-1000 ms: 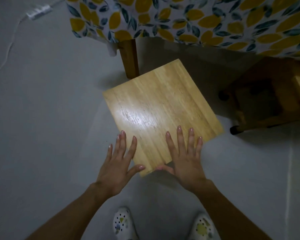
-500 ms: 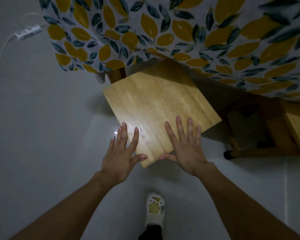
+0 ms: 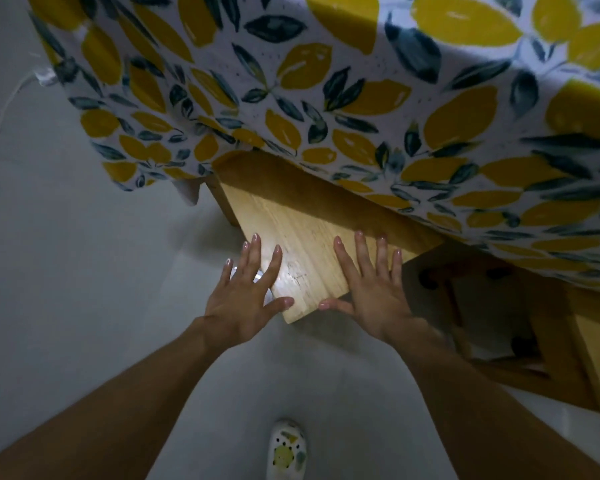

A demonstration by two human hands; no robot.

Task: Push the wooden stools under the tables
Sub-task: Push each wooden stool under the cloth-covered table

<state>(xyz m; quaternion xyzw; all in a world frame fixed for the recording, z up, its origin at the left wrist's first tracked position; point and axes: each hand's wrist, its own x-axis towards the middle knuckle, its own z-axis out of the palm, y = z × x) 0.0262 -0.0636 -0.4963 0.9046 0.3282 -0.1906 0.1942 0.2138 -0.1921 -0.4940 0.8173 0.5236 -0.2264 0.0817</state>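
A light wooden stool [image 3: 305,237] with a square top stands on the grey floor, its far half hidden under the table's lemon-print cloth [image 3: 326,98]. My left hand [image 3: 246,292] lies flat with fingers spread over the stool's near left edge. Flat on the near right part of the top, fingers spread, rests my right hand [image 3: 371,282]. The stool's near corner shows between my two thumbs. Neither hand grips anything.
A second wooden stool [image 3: 520,337] lies tipped on its side at the right, partly under the cloth. A table leg [image 3: 222,199] stands just left of the pushed stool. A white cable [image 3: 0,123] runs along the floor at far left. My shoe [image 3: 286,452] is below.
The stool has slid away from me, under the tablecloth, with both flat hands following it. I have stepped closer, and the cloth now fills the upper view.
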